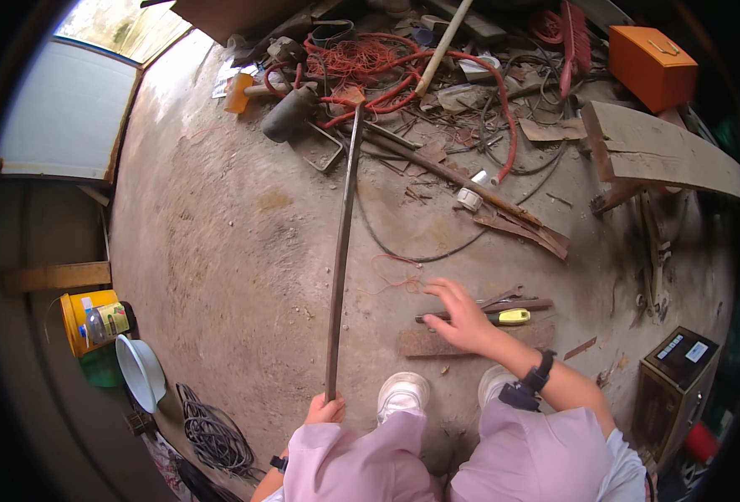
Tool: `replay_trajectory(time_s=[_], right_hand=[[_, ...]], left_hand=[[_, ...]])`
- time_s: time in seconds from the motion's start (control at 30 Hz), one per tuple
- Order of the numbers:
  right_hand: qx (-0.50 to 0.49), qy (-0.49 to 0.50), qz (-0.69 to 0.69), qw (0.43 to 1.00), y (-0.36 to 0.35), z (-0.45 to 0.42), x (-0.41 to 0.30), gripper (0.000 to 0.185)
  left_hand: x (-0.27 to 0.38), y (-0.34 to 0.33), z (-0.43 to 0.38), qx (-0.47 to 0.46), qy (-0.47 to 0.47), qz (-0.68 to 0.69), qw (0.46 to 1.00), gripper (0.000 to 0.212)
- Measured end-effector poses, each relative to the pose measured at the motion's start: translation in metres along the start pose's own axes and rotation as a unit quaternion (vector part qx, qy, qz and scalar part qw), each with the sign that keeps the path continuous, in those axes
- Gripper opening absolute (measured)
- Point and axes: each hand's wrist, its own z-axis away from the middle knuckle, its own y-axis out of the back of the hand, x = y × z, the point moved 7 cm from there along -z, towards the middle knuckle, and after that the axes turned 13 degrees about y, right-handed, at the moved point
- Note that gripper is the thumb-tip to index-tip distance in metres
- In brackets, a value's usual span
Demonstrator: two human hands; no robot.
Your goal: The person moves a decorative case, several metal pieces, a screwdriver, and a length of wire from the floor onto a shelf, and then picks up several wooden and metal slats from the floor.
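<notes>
My left hand point(326, 409) grips the near end of a long, narrow metal bar point(342, 251). The bar slants away from me, its far end by the clutter at the back. My right hand point(461, 317) hovers with spread fingers over a small group of tools on the concrete floor. Beneath and beside it are a wrench point(509, 295), a tool with a yellow-green and black handle point(513, 317), a dark bar point(538, 305) and a flat brown piece point(417, 342), wood or rusty metal. The hand partly hides them; I see nothing held in it.
Red hose point(509, 119), a mallet with an orange head point(238, 93) and a long wooden pole point(445, 47) lie in the far clutter. A wooden bench point(665, 147) and a dark metal box point(677, 376) stand right. Left are a yellow bucket point(72, 323), a basin point(141, 370) and coiled cable point(213, 433).
</notes>
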Motion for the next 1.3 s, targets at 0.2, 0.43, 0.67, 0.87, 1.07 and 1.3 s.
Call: replay_trajectory(time_s=[0.2,0.43,0.67,0.87,1.07,1.3], right_hand=[[-0.080,-0.202,-0.492,0.843,-0.091,-0.016,0.030,0.080],[-0.096,-0.247,-0.654,0.709,-0.124,-0.005,0.004,0.088],[-0.093,-0.307,-0.640,0.698,-0.132,0.009,0.002,0.096],[-0.128,-0.279,-0.572,0.761,-0.130,0.001,0.015,0.076],[-0.046,-0.270,-0.534,0.800,-0.089,0.014,0.020,0.039],[0.212,-0.236,-0.497,0.808,0.018,0.051,0.046,0.023]], left_hand=[[-0.081,0.058,-0.001,0.203,0.007,-0.166,0.965,0.023],[-0.101,0.088,0.007,0.290,0.042,-0.262,0.920,0.022],[-0.100,0.105,0.008,0.305,0.049,-0.333,0.891,0.022],[-0.087,0.114,0.008,0.309,0.041,-0.402,0.861,0.021],[-0.067,0.119,0.025,0.287,-0.037,-0.534,0.795,0.021],[0.096,-0.010,0.014,0.233,-0.326,-0.638,0.657,0.024]])
